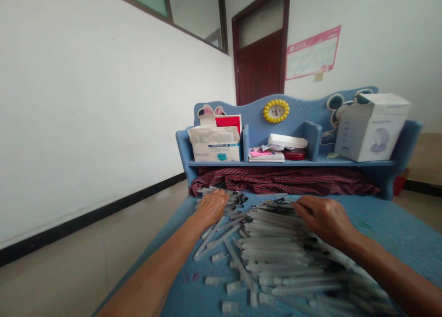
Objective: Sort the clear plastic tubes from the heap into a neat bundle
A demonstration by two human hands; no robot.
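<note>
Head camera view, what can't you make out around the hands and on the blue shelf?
All in the head view:
Left hand: its own back hides the fingertips, so its grip is unclear.
Right hand: curled fingers and blur hide whether it pinches anything.
Pens: overlap prevents an exact count, and the bottom edge cuts the pile off.
Yellow-rimmed clock: its numerals are too small to read.

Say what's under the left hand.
Pens show around the left hand, some with dark ends pointing out past its right side. What lies directly beneath is covered, so I can't tell how many pens are there or whether any are gripped.
</note>
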